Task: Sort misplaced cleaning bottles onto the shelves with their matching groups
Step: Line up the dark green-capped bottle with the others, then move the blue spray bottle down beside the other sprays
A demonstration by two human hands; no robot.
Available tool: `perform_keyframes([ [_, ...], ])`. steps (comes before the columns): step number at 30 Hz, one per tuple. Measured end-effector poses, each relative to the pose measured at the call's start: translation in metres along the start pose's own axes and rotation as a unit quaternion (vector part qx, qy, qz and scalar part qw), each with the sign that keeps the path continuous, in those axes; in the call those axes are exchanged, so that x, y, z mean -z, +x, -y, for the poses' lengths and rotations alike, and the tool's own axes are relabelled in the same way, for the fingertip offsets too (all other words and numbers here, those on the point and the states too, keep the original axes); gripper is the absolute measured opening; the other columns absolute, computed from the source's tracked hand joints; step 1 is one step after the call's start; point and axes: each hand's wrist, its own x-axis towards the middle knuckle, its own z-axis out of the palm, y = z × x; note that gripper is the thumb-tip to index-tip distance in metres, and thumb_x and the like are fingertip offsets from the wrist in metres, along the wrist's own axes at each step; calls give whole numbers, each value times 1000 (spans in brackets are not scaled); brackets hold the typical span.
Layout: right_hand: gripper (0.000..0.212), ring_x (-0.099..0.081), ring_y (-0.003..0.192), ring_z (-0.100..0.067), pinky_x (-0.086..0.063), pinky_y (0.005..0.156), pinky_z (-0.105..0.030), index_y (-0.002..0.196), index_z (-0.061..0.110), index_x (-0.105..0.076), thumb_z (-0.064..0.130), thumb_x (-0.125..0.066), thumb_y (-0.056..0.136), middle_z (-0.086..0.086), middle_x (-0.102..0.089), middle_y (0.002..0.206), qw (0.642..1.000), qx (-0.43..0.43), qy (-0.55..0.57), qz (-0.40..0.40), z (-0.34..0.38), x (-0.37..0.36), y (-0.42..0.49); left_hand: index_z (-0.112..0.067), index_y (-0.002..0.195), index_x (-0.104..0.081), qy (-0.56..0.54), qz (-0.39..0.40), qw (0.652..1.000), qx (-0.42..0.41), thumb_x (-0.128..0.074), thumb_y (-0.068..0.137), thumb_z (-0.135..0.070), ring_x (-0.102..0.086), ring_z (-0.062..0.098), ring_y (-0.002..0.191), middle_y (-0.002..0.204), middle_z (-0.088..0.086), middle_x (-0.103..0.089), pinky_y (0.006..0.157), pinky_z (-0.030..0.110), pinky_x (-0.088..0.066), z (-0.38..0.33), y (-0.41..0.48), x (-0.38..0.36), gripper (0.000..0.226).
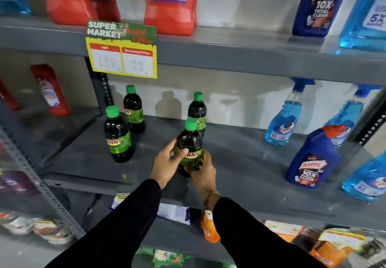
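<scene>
Both my hands grip a dark bottle with a green cap and green label [189, 140], standing upright on the grey middle shelf [240, 163]. My left hand [167, 163] wraps its left side; my right hand [203, 173] holds its lower right. Three matching green-capped bottles stand nearby: one at the left front [118, 136], one behind it [133, 109], one directly behind the held bottle [197, 109]. A dark blue bottle with a red cap [313, 159] stands at the right among light blue spray bottles [284, 117].
The top shelf carries red bottles [169, 6], a dark blue bottle [319, 4] and blue ones [367, 17]. A yellow price sign [122, 50] hangs from its edge. Red bottles [51, 90] sit in the left bay. Packets [173, 213] lie on the lower shelf.
</scene>
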Motion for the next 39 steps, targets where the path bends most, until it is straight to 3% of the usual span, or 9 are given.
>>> perform_keyframes([
  [14, 62, -52, 114, -21, -40, 90, -23, 128, 9, -37, -2, -67, 75, -12, -53, 126, 1000, 7, -12, 1, 0, -13, -1, -29, 139, -36, 2, 8, 1000, -11, -61, 85, -36, -48, 14, 127, 139, 2, -53, 110, 40, -38, 16, 6, 7, 60],
  [19, 62, -40, 128, -24, -33, 104, -27, 136, 5, -30, 9, -62, 83, -15, -39, 141, 997, 25, -70, -33, 1, 0, -4, -21, 140, -35, 99, -122, 984, -84, -50, 90, -41, -35, 24, 136, 144, 5, -43, 112, 46, -31, 0, -10, -2, 55],
  [22, 20, -52, 80, -13, -43, 77, -27, 101, 7, -50, 24, -55, 91, -5, -58, 95, 983, 106, -54, -139, 23, 22, -12, -15, 125, -51, 89, -157, 957, -229, -39, 91, -42, -51, 23, 116, 117, -6, -52, 103, 38, -41, -44, -27, -23, 44],
  [24, 19, -49, 65, -9, -39, 64, -26, 85, 14, -47, 31, -46, 94, 3, -54, 75, 973, 149, -7, -175, 48, 40, -15, -10, 117, -56, 79, -162, 925, -333, -39, 93, -35, -54, 19, 102, 108, -6, -53, 95, 17, -39, -87, -33, -39, 38],
  [27, 26, -52, 64, -16, -42, 61, -30, 84, 15, -48, 38, -38, 94, 2, -54, 73, 934, 278, -35, -219, 94, 81, -22, -13, 108, -55, 60, -181, 845, -499, -37, 96, -32, -56, 19, 91, 99, -6, -58, 85, 18, -42, -165, -43, -63, 29],
  [31, 34, -50, 75, -18, -40, 66, -27, 84, 10, -51, 37, -34, 95, -12, -61, 77, 815, 495, -93, -288, 159, 141, -25, -5, 97, -61, 30, -228, 769, -596, -46, 94, -20, -56, 15, 86, 93, -5, -58, 80, 18, -42, -255, -38, -86, 21],
  [33, 27, -50, 77, -19, -40, 68, -25, 83, 9, -53, 28, -39, 95, -16, -65, 78, 750, 555, -115, -342, 189, 173, -21, -4, 96, -62, 18, -216, 794, -568, -49, 91, -17, -56, 14, 86, 93, -4, -57, 79, 21, -45, -293, -25, -105, 19],
  [36, 24, -52, 74, -23, -42, 68, -28, 80, 3, -58, 21, -48, 92, -16, -66, 76, 686, 572, -129, -430, 222, 224, -10, -8, 109, -59, -1, -102, 896, -431, -52, 91, -19, -59, 18, 101, 109, 4, -64, 88, 28, -46, -341, -5, -140, 22],
  [39, 21, -53, 91, -29, -39, 81, -32, 99, 2, -57, 18, -56, 86, -20, -62, 95, 765, 435, -131, -456, 246, 273, 12, -10, 125, -50, -11, -3, 954, -301, -52, 91, -26, -56, 22, 114, 126, 9, -60, 90, 25, -40, -364, 16, -163, 38],
])
